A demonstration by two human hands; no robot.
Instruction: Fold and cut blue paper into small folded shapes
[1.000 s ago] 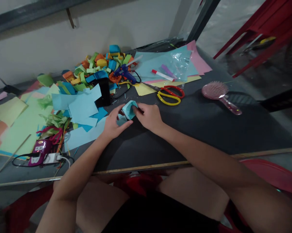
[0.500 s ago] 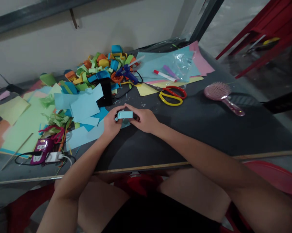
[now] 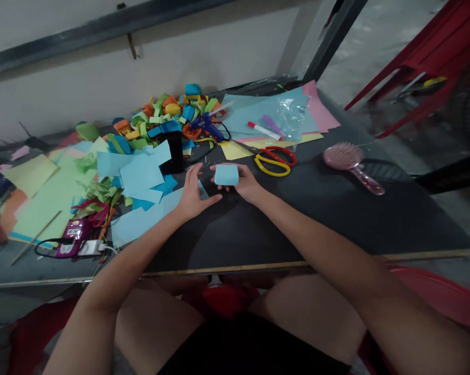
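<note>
My right hand (image 3: 245,182) holds a small light blue folded paper piece (image 3: 226,175) above the dark table, its fingers behind and under the paper. Just to the left, my left hand (image 3: 195,194) is open, thumb and fingers spread, apart from the paper. Below and left of that hand lies a light blue paper sheet (image 3: 141,221) on the table. More cut blue paper (image 3: 141,174) is heaped farther left, beside a black upright object (image 3: 173,151).
Behind my hands sits a pile of colourful folded paper pieces (image 3: 164,112) with a blue glue gun (image 3: 207,125). Scissors (image 3: 276,159), a marker (image 3: 264,130) and a pink hairbrush (image 3: 352,161) lie to the right. A purple device (image 3: 74,237) with cables is at the left.
My left hand has let go of the blue paper piece and opened, moving a little apart. My right hand now holds the piece alone, turned so a broader face shows.
</note>
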